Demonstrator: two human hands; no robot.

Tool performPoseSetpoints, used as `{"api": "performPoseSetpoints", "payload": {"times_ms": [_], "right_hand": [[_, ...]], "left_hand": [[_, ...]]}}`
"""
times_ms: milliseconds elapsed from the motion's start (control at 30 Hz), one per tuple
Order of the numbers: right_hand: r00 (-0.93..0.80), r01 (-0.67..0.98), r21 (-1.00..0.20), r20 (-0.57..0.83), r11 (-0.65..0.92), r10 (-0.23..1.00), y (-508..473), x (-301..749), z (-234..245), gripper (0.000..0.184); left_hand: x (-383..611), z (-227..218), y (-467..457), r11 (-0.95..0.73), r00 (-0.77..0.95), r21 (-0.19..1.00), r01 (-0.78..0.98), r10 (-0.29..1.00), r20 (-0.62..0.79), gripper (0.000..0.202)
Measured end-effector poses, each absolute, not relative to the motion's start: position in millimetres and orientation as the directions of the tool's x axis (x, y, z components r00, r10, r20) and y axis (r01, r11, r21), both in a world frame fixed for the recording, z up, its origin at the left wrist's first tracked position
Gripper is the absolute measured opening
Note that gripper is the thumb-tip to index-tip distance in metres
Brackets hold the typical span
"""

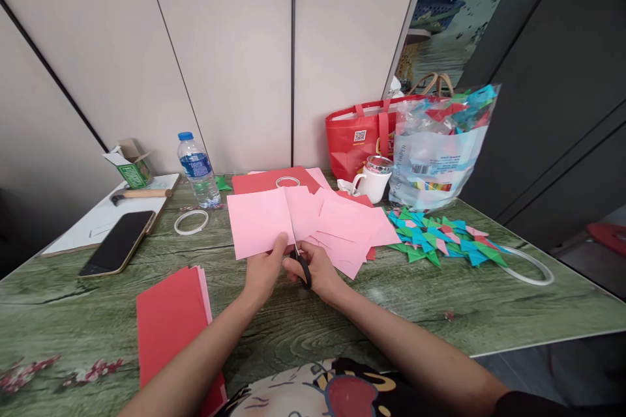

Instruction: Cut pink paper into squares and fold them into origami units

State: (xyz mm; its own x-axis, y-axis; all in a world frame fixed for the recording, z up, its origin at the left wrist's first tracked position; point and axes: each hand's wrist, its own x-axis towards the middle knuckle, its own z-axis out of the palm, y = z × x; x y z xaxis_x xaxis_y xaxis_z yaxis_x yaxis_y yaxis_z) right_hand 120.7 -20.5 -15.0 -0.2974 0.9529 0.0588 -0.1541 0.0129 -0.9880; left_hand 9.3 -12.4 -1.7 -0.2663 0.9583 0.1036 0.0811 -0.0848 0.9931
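My left hand [264,270] pinches the near edge of a pink sheet [259,221], lifted just off the middle of the tabletop [440,300]. My right hand [320,270] has its fingers clenched through the black handles of the scissors [299,259], whose blade bites up into the sheet. The paper looks light, thin and floppy, so I judge it best gripped close beside the cut. The clear bag [435,156] at far right reads "PAPER". The red tote [357,137] bears a QR code.
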Motion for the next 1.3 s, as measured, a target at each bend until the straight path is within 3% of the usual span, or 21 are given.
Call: {"api": "performPoseSetpoints", "payload": {"times_ms": [833,1300], "right_hand": [[-0.281,-0.207,-0.978,0.031,-0.029,0.959,-20.5,117.8,-14.5,0.038],[-0.229,-0.12,-0.992,0.06,0.033,0.972,-18.3,120.9,-13.1,0.039]], "left_hand": [[9.1,-4.3,-12.2,-0.1,-0.265,0.994,0.05,0.958,0.11,0.033],[10.3,-3.9,-13.6,-0.079,-0.225,0.992,0.101,0.969,0.1,0.028]]}}
